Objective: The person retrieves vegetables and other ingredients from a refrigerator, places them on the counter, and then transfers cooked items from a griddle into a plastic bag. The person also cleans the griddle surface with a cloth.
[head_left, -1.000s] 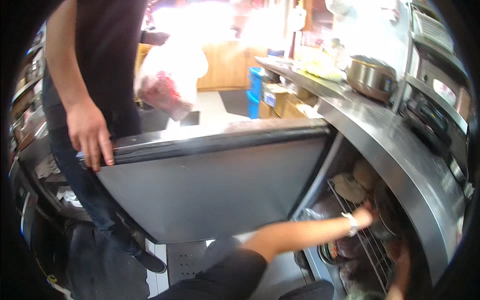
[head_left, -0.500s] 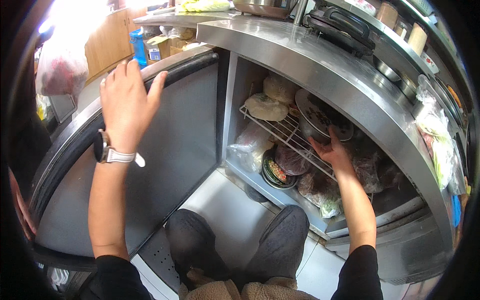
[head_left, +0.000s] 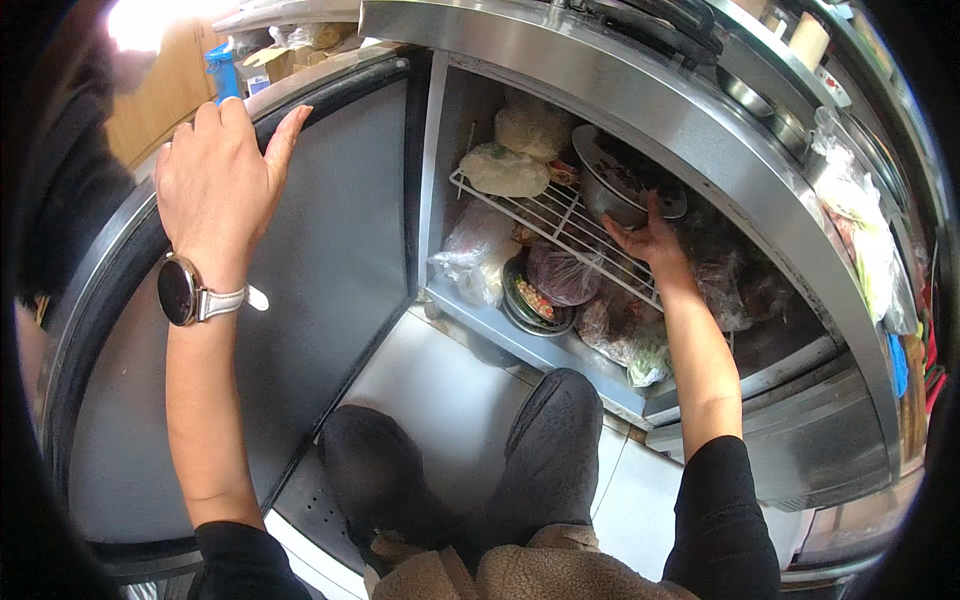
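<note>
Stainless-steel desk (head_left: 560, 45) curves above the open refrigerator (head_left: 432, 160); on its wire shelf (head_left: 520, 214), right of centre, a bowl (head_left: 612, 203), rim slanting down-right, lies up-left of the nearer right hand (head_left: 656, 242), fingers parted wide. Left hand (head_left: 218, 190) meets the door (head_left: 310, 220), grip unclear.

From mid-view, the door (head_left: 310, 240) lies at nine o'clock, the left hand (head_left: 215, 190) on its edge at ten. In the cabinet (head_left: 575, 368), a wire shelf (head_left: 560, 222) bears a bundle (head_left: 503, 172) at twelve and a bowl (head_left: 620, 182) at two, by the right hand (head_left: 652, 243). Below, stacked bowls (head_left: 538, 303) sit at three.
</note>
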A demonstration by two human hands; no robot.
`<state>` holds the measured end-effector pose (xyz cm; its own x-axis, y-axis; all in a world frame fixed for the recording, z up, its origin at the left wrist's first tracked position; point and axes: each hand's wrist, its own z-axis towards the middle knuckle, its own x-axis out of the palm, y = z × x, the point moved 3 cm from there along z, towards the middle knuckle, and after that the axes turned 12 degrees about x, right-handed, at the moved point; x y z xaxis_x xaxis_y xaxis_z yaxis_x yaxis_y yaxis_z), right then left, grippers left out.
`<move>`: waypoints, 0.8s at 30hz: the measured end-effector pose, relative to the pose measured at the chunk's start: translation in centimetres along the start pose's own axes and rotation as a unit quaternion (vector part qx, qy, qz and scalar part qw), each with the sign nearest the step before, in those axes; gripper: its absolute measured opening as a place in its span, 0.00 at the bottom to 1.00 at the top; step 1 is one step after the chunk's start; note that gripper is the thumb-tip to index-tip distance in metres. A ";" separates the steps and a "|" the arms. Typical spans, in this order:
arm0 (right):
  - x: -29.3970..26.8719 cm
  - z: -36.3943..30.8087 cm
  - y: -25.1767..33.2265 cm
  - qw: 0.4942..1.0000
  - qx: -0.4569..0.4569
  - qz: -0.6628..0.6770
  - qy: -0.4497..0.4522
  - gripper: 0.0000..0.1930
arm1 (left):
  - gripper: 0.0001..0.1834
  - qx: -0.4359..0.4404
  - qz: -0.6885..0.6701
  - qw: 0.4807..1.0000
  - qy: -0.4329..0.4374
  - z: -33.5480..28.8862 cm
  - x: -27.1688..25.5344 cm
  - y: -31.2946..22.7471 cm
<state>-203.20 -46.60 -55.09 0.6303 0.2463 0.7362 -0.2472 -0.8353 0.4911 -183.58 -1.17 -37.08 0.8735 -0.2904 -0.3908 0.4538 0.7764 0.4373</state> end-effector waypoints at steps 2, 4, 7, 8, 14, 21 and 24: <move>0.4 -0.3 0.8 1.000 0.023 0.019 0.001 0.40 | 0.26 0.001 -0.003 1.000 -0.002 0.1 0.0 -0.1; -0.1 -0.2 1.5 0.998 0.054 0.036 0.023 0.39 | 0.26 0.000 -0.006 1.000 -0.013 0.3 0.0 -0.4; 0.1 0.8 2.4 0.999 -0.022 -0.018 0.020 0.39 | 0.26 -0.003 -0.007 0.999 -0.035 0.4 -0.1 -0.6; 0.9 0.6 1.5 1.000 -0.005 0.005 -0.004 0.40 | 0.26 -0.005 0.001 0.999 -0.033 0.2 -0.1 -0.4; 1.5 -1.5 -1.3 0.997 -0.011 0.029 -0.069 0.43 | 0.26 0.011 0.010 0.999 -0.042 0.1 0.0 -0.4; 1.3 -3.7 -1.1 0.998 -0.020 -0.027 -0.061 0.45 | 0.29 0.019 0.042 0.996 -0.072 0.2 0.0 -0.4; 0.8 -5.3 -2.1 0.995 -0.029 -0.086 -0.041 0.40 | 0.29 0.024 0.052 0.996 -0.075 0.0 0.7 -0.6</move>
<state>-206.02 -42.05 -53.05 0.7240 0.3402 0.6001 -0.1709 -0.7543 0.6339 -183.24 -1.79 -37.63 0.9308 -0.2934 -0.2180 0.3650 0.7799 0.5084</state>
